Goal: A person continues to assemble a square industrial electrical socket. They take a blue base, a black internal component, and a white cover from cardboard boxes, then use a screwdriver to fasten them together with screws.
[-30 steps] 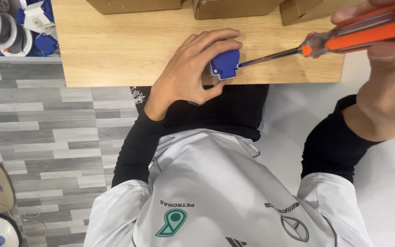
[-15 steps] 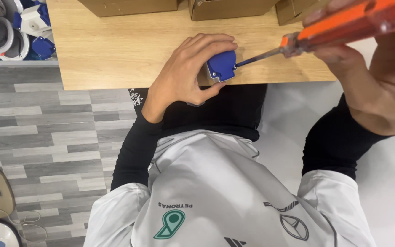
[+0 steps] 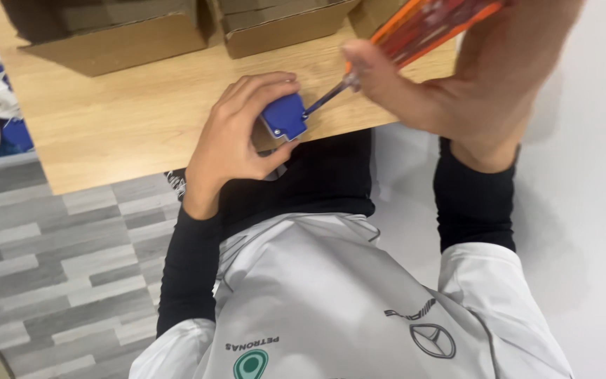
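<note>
Wooden table (image 3: 120, 119) carries 2 cardboard boxes (image 3: 113, 35) at its far edge. Left hand (image 3: 236, 137) clamps a blue plastic part (image 3: 285, 116) at the near edge. Right hand (image 3: 471, 77) is closed around an orange-handled screwdriver (image 3: 415, 31), tip against the part.

A small blue plastic part (image 3: 285, 116) sits tilted at the wooden table's near edge, the orange-handled screwdriver (image 3: 415, 31) slanting down so its metal tip meets it.
</note>
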